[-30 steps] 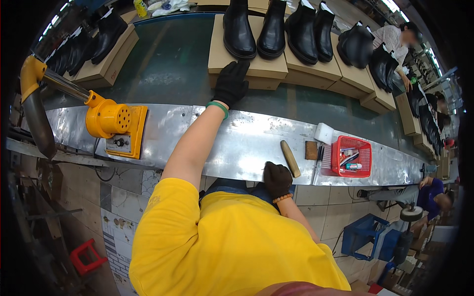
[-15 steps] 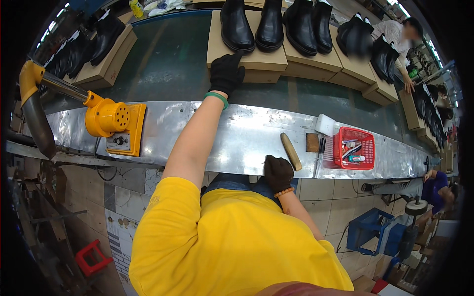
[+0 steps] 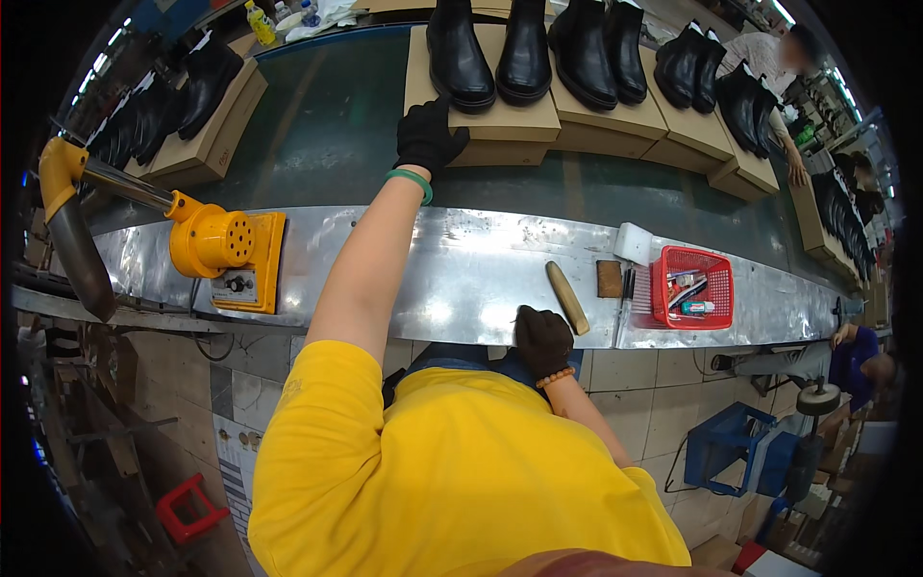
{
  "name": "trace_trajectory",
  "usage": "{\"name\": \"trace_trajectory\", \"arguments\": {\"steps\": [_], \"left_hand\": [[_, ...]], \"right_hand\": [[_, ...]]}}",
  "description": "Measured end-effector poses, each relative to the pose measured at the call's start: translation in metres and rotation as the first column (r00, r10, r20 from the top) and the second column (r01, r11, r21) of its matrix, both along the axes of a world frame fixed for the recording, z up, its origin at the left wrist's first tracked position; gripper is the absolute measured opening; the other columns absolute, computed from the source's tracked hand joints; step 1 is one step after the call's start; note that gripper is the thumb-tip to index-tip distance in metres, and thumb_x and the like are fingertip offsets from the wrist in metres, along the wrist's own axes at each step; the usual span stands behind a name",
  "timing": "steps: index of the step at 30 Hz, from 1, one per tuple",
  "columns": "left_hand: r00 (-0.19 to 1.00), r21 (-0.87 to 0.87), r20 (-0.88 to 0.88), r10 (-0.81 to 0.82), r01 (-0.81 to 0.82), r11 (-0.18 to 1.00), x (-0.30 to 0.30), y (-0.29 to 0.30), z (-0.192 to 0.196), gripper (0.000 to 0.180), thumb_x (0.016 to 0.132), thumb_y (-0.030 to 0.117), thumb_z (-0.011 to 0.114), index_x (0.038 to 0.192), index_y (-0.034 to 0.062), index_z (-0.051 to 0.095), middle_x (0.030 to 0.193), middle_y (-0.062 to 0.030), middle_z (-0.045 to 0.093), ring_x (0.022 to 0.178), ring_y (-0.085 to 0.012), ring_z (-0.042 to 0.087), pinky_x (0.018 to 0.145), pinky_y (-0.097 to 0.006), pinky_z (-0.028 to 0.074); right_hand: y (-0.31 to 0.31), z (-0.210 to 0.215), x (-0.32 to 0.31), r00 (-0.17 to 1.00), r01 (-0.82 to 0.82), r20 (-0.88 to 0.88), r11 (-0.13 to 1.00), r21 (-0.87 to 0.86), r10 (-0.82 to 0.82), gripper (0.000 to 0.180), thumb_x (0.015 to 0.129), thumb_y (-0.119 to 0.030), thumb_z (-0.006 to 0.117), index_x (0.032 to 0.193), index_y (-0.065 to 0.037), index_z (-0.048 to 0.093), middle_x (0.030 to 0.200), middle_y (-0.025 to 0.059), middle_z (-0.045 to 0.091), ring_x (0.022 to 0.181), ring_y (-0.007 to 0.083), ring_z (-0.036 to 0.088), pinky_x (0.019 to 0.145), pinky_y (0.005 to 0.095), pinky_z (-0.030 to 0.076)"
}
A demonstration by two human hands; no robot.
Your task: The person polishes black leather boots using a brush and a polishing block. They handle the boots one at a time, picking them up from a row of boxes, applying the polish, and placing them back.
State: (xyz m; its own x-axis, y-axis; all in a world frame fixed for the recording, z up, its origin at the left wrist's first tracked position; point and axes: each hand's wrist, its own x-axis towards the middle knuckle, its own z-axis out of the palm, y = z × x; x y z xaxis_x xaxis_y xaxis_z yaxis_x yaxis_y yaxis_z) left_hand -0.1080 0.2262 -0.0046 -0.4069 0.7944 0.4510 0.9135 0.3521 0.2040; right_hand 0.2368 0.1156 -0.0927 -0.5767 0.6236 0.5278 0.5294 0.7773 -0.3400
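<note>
1. Since the earlier frame, the gloved left hand has shifted slightly left along the toe of the nearest black boot; the gloved right hand has hardly moved.
2. Far left: further black footwear on a carton. Nearer, a yellow machine stands on the metal bench.
3. Left hand: one finger extended to the boot's sole edge, apparently touching; firm contact cannot be confirmed. No grasp around the boot is visible – the other fingers are bent, and whether they hold anything cannot be told.
4. Boot location: upright on a cardboard box beyond the bench, its mate just to the right.
5. Step in hand, as judged: fingertip work at the toe. A next move calls for light, steady contact there – or a wider grasp, should the boot need lifting.
6. Right hand: closed in a loose fist at the bench's near edge, nothing seen protruding.
7. Further right: a tan rounded bar just beside that fist, then a brown block and a red basket of small items.
</note>
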Motion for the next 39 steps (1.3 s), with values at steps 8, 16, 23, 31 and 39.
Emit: {"name": "trace_trajectory", "arguments": {"steps": [8,16,23,31,39], "left_hand": [[0.995,0.009,-0.048,-0.091,0.091,0.996,0.001,-0.008,-0.007,0.059,0.076,0.042,0.063,0.129,0.0185,0.05,0.099,-0.0103,0.061,0.092,-0.0286,0.058,0.08,-0.041,0.047],[0.976,-0.034,0.047,-0.215,0.216,0.976,0.008,-0.007,0.007,0.074,0.077,0.043,0.067,0.14,0.0168,0.037,0.101,-0.0117,0.064,0.094,-0.0305,0.061,0.083,-0.04,0.049],[0.969,-0.119,0.194,-0.151,0.176,0.977,0.001,0.014,0.016,0.089,0.075,0.05,0.069,0.145,0.0138,0.027,0.104,-0.0148,0.065,0.098,-0.0314,0.062,0.085,-0.039,0.05],[0.983,-0.194,-0.008,-0.186,0.181,0.964,0.027,0.004,0.03,0.076,0.076,0.05,0.066,0.142,0.0314,0.034,0.112,-0.0155,0.059,0.099,-0.0341,0.059,0.087,-0.041,0.049],[0.977,-0.19,-0.008,-0.215,0.209,0.959,0.027,0.003,0.024,0.066,0.074,0.045,0.067,0.136,0.0374,0.043,0.115,-0.0116,0.058,0.098,-0.0319,0.059,0.088,-0.043,0.048]], "right_hand": [[0.002,-0.004,0.001,1.0,-0.014,-0.001,1.0,0.013,0.014,0.012,0.076,-0.015,0.065,0.087,-0.014,0.063,0.062,0.0037,0.051,0.056,0.023,0.054,0.048,0.0364,0.044],[0.003,-0.011,0.002,1.0,-0.014,-0.027,1.0,0.019,0.014,0.014,0.075,-0.016,0.066,0.089,-0.014,0.064,0.062,0.0039,0.051,0.055,0.023,0.054,0.048,0.0366,0.044],[0.001,-0.008,0.003,1.0,-0.006,-0.01,1.0,-0.014,0.006,0.014,0.075,-0.014,0.067,0.088,-0.013,0.065,0.063,0.0057,0.054,0.057,0.0249,0.056,0.051,0.0372,0.045],[0.002,-0.013,0.004,0.999,-0.011,-0.038,1.0,0.001,0.011,0.018,0.075,-0.016,0.066,0.092,-0.014,0.064,0.063,0.0039,0.053,0.057,0.0231,0.055,0.049,0.0363,0.045],[0.002,-0.011,0.005,1.0,-0.009,-0.028,1.0,-0.012,0.009,0.019,0.074,-0.016,0.066,0.093,-0.015,0.064,0.063,0.004,0.053,0.057,0.0236,0.056,0.049,0.0366,0.045]]}}
